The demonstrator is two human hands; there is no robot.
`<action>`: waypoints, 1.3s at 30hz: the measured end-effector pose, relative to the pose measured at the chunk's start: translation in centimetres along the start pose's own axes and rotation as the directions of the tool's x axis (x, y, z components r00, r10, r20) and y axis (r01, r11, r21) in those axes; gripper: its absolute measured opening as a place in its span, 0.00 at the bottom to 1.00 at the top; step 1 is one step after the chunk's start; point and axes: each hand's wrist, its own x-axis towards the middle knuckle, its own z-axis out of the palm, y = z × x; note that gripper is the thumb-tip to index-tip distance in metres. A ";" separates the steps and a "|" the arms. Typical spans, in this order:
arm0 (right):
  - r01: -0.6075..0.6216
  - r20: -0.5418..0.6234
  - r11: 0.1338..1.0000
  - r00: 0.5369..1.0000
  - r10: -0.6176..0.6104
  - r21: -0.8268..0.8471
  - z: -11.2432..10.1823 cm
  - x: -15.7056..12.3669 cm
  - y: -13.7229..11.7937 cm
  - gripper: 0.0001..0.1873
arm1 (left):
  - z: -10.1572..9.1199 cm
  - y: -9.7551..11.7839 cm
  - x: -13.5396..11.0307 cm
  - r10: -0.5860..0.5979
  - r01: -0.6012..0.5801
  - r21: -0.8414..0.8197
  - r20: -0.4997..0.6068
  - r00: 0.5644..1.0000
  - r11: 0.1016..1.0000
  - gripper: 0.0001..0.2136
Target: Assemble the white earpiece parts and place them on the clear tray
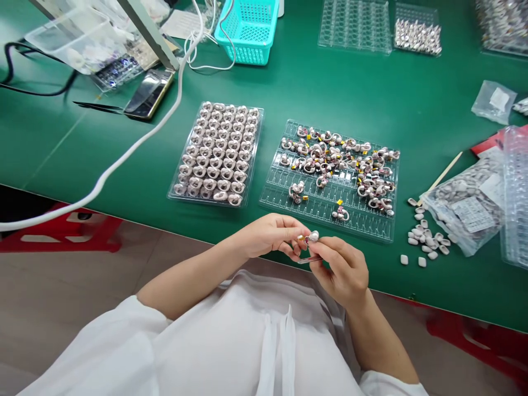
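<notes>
My left hand (270, 235) and my right hand (344, 269) meet at the near edge of the green table (350, 82). Both pinch one small pinkish earbud part (312, 237) between their fingertips. My right hand also holds thin tweezers (310, 259) under its fingers. Just beyond my hands lies a clear tray (313, 206) with several loose earbud parts scattered over its far half. To its left a second clear tray (175, 187) is filled with neat rows of the same pinkish parts.
Small white caps (424, 239) lie loose at the right beside a plastic bag of them (464, 203) and a wooden stick (440, 177). Farther back stand a teal basket (247, 30), a phone (148, 93), black tweezers (97, 107), more clear trays (355, 25) and a white cable (124, 157).
</notes>
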 end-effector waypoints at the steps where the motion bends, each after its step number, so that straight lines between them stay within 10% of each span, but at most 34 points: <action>1: 0.012 0.009 1.000 1.000 -0.012 -0.016 0.0 0.0 0.0 0.19 | 0.0 0.2 0.0 -0.030 0.029 0.017 0.017 0.999 0.999 0.15; 20: 0.210 0.151 0.969 0.970 -0.190 -0.130 -1.2 0.5 0.2 0.16 | 1.4 0.6 -0.8 -0.059 0.073 0.104 -0.129 0.990 0.992 0.10; 27: -0.161 0.032 0.951 0.987 0.158 0.264 -2.9 0.8 -0.3 0.19 | 1.8 1.0 0.0 0.036 -0.026 0.074 -0.141 0.989 0.997 0.13; 31: -0.338 -0.147 0.835 0.888 0.436 0.435 -3.3 0.0 -0.8 0.13 | 2.3 1.0 -0.1 0.095 -0.088 0.046 -0.180 0.979 0.995 0.15; 39: -0.454 -0.059 0.878 0.882 0.467 0.150 -3.0 -3.0 0.3 0.14 | 2.7 0.8 -0.1 0.248 -0.222 0.145 -0.189 0.950 0.964 0.11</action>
